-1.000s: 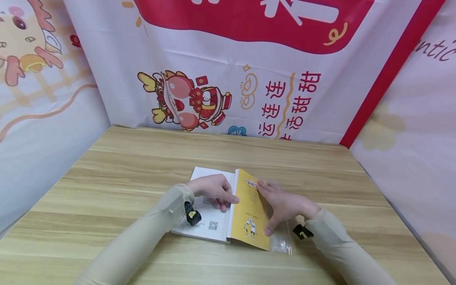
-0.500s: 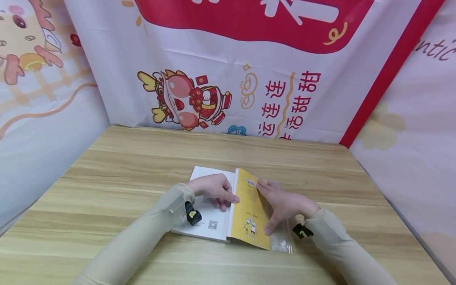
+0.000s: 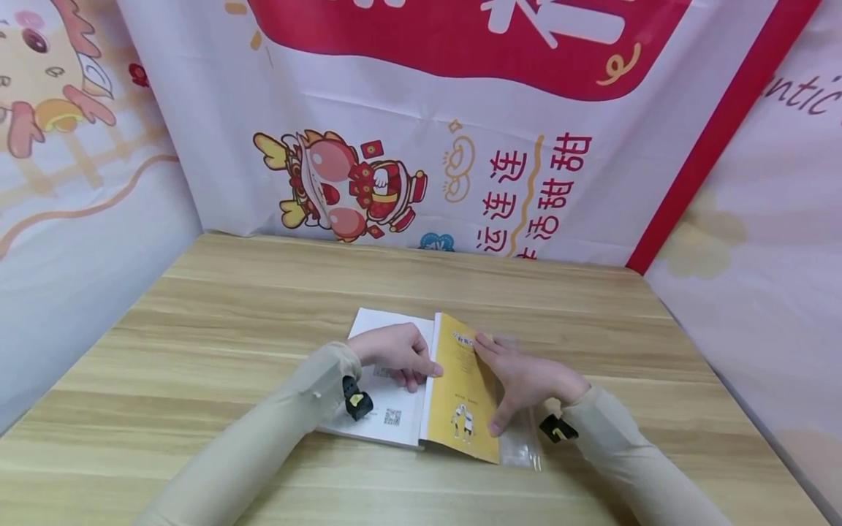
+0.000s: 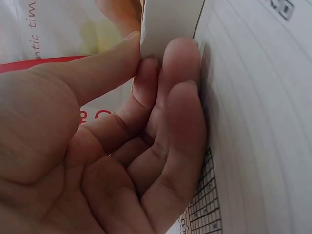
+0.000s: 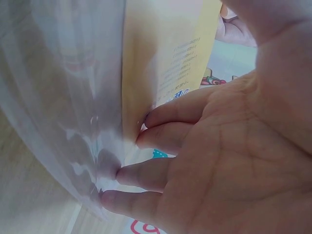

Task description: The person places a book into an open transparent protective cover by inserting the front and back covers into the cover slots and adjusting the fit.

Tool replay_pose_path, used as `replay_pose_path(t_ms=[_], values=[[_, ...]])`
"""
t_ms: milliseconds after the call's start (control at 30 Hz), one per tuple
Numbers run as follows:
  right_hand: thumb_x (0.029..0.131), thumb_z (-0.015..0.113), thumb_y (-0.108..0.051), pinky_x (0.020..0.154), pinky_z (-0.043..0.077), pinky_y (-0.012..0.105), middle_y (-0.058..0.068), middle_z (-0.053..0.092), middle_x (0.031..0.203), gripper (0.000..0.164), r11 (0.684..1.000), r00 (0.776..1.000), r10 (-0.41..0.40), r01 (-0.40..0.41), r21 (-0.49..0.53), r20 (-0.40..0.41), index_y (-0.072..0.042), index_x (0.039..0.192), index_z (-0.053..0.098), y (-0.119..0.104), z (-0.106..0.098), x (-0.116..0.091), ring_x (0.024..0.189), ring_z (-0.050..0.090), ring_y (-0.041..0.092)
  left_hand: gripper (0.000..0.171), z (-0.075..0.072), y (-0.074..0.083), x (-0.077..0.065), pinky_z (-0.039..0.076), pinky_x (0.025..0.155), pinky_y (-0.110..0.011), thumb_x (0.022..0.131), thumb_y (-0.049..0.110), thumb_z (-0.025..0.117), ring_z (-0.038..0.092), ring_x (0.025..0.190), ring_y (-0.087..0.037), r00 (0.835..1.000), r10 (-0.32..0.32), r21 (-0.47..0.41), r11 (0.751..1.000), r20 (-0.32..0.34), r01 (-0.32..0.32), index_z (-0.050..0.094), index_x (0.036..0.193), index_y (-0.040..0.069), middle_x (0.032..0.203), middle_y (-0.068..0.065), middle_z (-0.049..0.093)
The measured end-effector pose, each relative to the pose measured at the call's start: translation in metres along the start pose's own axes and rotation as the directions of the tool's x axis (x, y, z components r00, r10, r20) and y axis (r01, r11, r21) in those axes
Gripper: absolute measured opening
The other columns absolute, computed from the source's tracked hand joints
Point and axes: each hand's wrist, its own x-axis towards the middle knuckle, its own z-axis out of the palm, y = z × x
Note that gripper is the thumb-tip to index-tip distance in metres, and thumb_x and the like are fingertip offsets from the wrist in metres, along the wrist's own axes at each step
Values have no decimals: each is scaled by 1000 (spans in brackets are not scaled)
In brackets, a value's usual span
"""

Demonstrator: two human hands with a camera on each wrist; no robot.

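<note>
"Where was the book (image 3: 429, 398)?"

"On the table (image 3: 276, 292), its yellow cover (image 3: 457, 380) beside a white page (image 3: 375, 427), clear plastic (image 3: 520, 446) by the cover's right edge."

"And the left hand (image 3: 393, 351)?"

"It pinched the book's white edge (image 4: 170, 22), beside the yellow, between thumb and finger."

"The right hand (image 3: 529, 376)?"

"It was spread wide, fingertips against the cover and the plastic."

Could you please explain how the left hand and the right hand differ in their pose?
The left hand curls its fingers and pinches the edge of the yellow cover; the right hand has its fingers spread. The left hand is over the white page, while the right hand is on the other side, by the clear plastic. Both touch the yellow cover.
</note>
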Motion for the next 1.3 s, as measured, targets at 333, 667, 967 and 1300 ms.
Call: replay_pose_path(t_ms=[333, 667, 967, 1300], values=[[52, 87, -50, 111, 10, 43, 11, 0, 157, 135, 1000, 1000, -19, 20, 4, -5, -3, 152, 10, 2, 0, 0, 141, 2, 35, 30, 4, 2, 1, 53, 57, -27, 86, 34, 69, 64, 60, -16, 1000, 2, 15, 1000, -12, -2, 67, 79, 5, 70, -6, 66], [51, 87, -51, 111, 11, 44, 10, 1, 157, 135, 1000, 999, -29, 29, -5, -15, -3, 152, 11, 4, 1, 0, 141, 3, 36, 30, 6, 3, 2, 52, 56, -26, 87, 35, 69, 63, 60, -15, 1000, -2, 22, 1000, -20, 2, 67, 78, 6, 70, -6, 66], [50, 87, -51, 111, 11, 43, 14, 0, 156, 137, 998, 998, -59, 59, 1, -17, 0, 151, 9, 5, 1, -2, 141, 3, 38, 32, 9, 4, 1, 51, 54, -26, 88, 35, 68, 62, 57, -14, 999, 26, 76, 997, -46, -22, 66, 74, 6, 66, -6, 65], [50, 85, -54, 111, 10, 43, 17, 1, 156, 138, 996, 996, -84, 84, -2, -26, 2, 150, 10, 6, 2, -1, 140, 4, 39, 33, 10, 7, -1, 50, 54, -26, 88, 36, 67, 61, 58, -14, 998, 9, 96, 995, -64, -3, 66, 74, 6, 65, -5, 65]])
